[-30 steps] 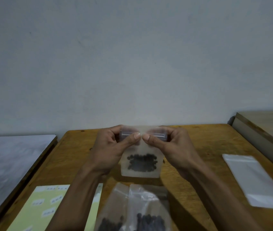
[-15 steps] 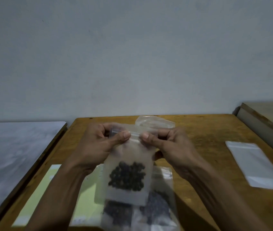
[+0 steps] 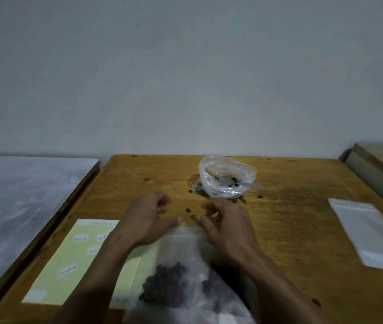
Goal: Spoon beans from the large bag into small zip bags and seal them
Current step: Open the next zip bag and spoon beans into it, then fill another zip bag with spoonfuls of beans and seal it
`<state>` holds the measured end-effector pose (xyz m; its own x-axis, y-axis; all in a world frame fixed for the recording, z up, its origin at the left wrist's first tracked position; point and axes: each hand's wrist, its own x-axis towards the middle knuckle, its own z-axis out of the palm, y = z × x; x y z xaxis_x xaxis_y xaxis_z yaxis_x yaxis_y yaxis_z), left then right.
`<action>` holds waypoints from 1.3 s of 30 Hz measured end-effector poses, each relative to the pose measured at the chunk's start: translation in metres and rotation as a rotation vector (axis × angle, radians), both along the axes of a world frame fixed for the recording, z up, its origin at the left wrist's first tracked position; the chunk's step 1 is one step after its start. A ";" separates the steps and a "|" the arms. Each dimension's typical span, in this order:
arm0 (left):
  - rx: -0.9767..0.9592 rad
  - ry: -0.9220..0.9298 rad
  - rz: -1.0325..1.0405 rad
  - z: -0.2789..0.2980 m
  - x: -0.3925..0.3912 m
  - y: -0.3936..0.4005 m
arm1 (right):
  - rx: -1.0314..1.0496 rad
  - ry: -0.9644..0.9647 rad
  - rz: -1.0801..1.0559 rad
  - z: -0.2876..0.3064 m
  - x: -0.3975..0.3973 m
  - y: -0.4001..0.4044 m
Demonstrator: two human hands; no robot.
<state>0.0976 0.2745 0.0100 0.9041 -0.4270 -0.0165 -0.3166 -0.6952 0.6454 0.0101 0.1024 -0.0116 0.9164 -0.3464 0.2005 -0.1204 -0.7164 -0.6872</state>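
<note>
Hovering just above the wooden table [image 3: 291, 230], your two hands sit side by side near its middle. Your left hand [image 3: 148, 220] has loosely curled fingers that hold nothing, its thumb tip at the top edge of a small zip bag [image 3: 181, 265]; whether it touches is unclear. Your right hand [image 3: 228, 225] is spread, fingers apart and relaxed, its palm lying over the same bag's upper right corner. That bag lies flat at the near edge of the table with a dark clump of beans [image 3: 164, 286] inside, and it overlaps more filled bags below it. Whether its strip is closed cannot be told.

Toward the far edge, by the wall, the large bag [image 3: 226, 176] slumps open with a spoon [image 3: 251, 185] poking out to the right. A few loose beans [image 3: 188, 210] dot the wood between it and your hands. Near the right edge lies a stack of unfilled bags [image 3: 370, 232], with bare wood between it and your right hand. On the left sits a pale yellow sheet [image 3: 75, 260] carrying small white labels; their writing is too blurred to read.
</note>
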 end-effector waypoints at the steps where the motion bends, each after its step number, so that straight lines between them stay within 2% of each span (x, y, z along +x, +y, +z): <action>1: -0.019 -0.027 -0.004 0.002 0.001 -0.005 | 0.016 0.001 -0.003 0.002 0.000 -0.006; 7: -0.142 -0.169 -0.104 0.019 -0.001 -0.062 | 0.129 -0.091 -0.164 0.020 -0.012 -0.059; 11: -0.246 -0.178 -0.251 0.026 -0.020 -0.136 | 0.151 -0.141 -0.357 0.024 -0.039 -0.121; 15: -0.189 -0.074 -0.402 0.015 -0.050 -0.225 | 0.047 -0.030 -0.623 0.005 -0.077 -0.196; 18: -0.081 0.006 -0.440 -0.006 -0.073 -0.285 | -0.077 0.148 -0.803 -0.012 -0.104 -0.239; 22: 0.035 -0.068 -0.382 -0.035 -0.094 -0.338 | -0.078 0.312 -0.805 -0.029 -0.126 -0.264; 26: 0.164 -0.158 -0.337 -0.046 -0.104 -0.358 | -0.073 0.230 -0.795 -0.034 -0.128 -0.259; 29: 0.168 -0.153 -0.311 -0.049 -0.103 -0.360 | -0.003 0.046 -0.816 -0.034 -0.130 -0.257; 33: 0.103 -0.119 -0.307 -0.050 -0.099 -0.359 | 0.158 -0.157 -0.874 -0.025 -0.132 -0.261; 36: -0.001 -0.031 -0.282 -0.049 -0.096 -0.359 | 0.281 -0.167 -0.841 -0.016 -0.135 -0.267; 39: -0.040 0.064 -0.262 -0.044 -0.096 -0.358 | 0.292 -0.186 -0.865 -0.010 -0.137 -0.266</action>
<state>0.0012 -0.0835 -0.0344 0.7602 -0.6479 -0.0482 -0.4401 -0.5681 0.6954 -0.1270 -0.1638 -0.0214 0.2775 -0.9538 0.1155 -0.4015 -0.2244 -0.8879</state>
